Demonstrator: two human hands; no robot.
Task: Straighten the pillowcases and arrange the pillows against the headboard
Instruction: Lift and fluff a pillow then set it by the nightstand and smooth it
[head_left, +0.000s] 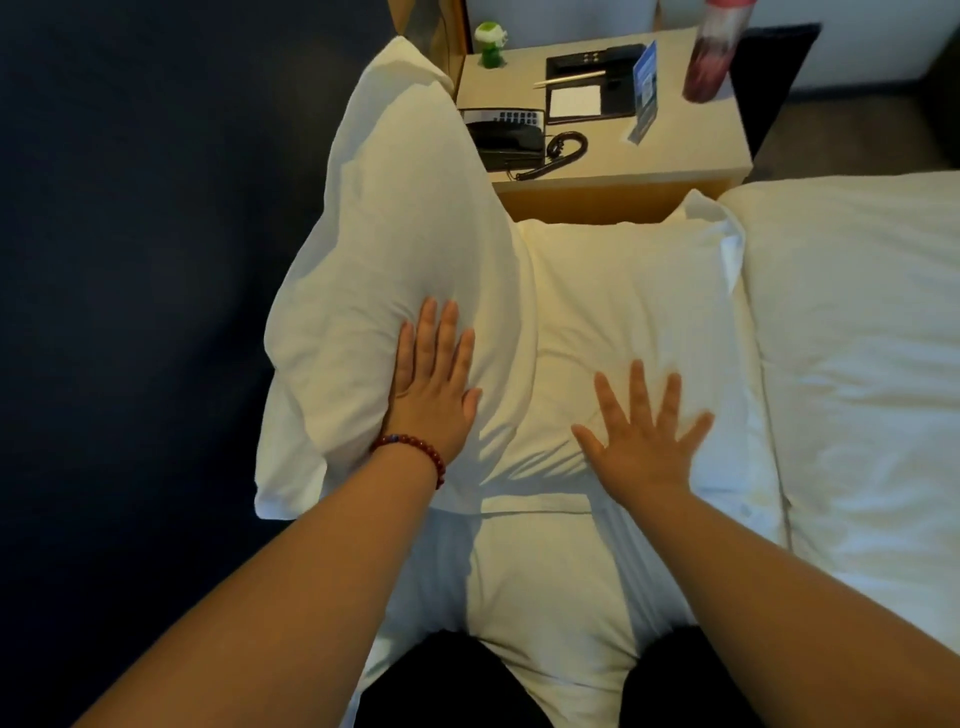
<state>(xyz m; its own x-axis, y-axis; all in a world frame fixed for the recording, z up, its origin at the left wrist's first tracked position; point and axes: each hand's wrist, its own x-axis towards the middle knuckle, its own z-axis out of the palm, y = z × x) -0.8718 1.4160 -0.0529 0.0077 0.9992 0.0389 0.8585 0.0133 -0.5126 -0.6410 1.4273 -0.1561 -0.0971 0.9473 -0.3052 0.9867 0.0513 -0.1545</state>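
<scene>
head view: on the bed (545, 597), the right hand (644, 441) lies flat, fingers spread, on the flat pillow (634, 312). the left hand (434, 395), flat and open, presses the upright pillow (405, 234) leaning on the dark headboard (156, 208). beyond, a table (675, 150) with a phone (506, 137).

Upright pillow (395, 249) against dark headboard (130, 260), nightstand (613, 176) crowded — telephone (511, 140), bottle (711, 52) — duvet (857, 338) open.
</scene>
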